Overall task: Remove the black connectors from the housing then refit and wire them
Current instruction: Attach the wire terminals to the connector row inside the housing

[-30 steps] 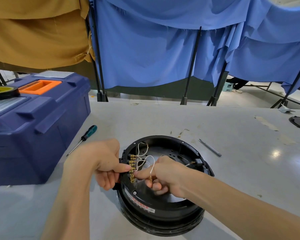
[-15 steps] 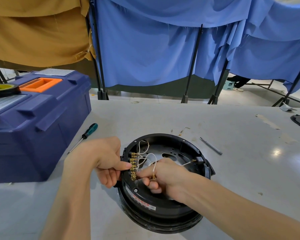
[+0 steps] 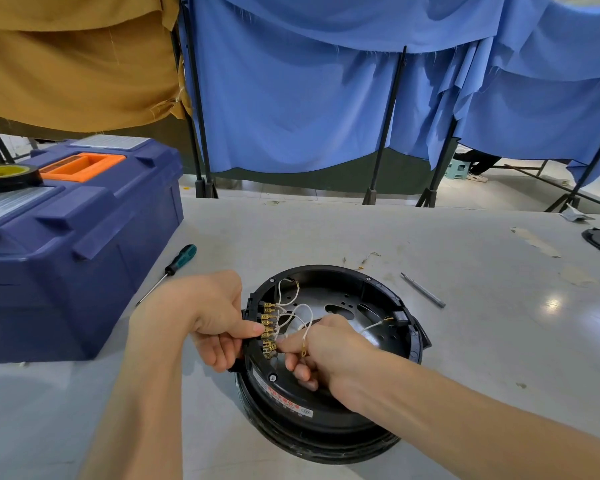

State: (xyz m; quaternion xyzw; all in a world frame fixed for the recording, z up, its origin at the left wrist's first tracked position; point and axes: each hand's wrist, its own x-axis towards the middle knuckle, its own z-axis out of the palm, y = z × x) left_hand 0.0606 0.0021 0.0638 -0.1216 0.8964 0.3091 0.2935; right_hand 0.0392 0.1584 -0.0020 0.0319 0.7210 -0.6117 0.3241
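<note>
Evidently the wiring stage is in hand. The head view, the only one, shows the housing point(image 3: 326, 431) lying open side up on the table point(image 3: 326, 230), low and just right of centre in the frame.

A black connector point(image 3: 253, 308) sits in the housing's left rim, with a row of brass terminals point(image 3: 268, 327) facing inward. A second, smaller connector point(image 3: 400, 315) sits in the right rim, and one white lead runs to it. Both look seated, so the removing and refitting seem done.

The left hand point(image 3: 208, 317) grips the housing at the left rim. Its thumb lies on top beside the terminals and its fingers curl under the outer edge, steadying the part.

The right hand point(image 3: 329, 351) reaches in from the lower right with its fingers curled. Its forefinger and thumb are pinched together at the lower terminals, holding a white wire point(image 3: 307, 327) that loops over the hand. Just which terminal it meets is too small to tell. A brass ring lug point(image 3: 303, 351) dangles by the knuckles, not yet fixed to anything.

Other wires point(image 3: 284, 296) already run from the upper terminals, so what is left appears to be the lower ones and that loose lug.

Left of the housing lie a screwdriver point(image 3: 174, 268) and a blue toolbox point(image 3: 66, 254) with a tape roll point(image 3: 4, 174) on top. A thin metal rod point(image 3: 423, 291) lies to the right.
</note>
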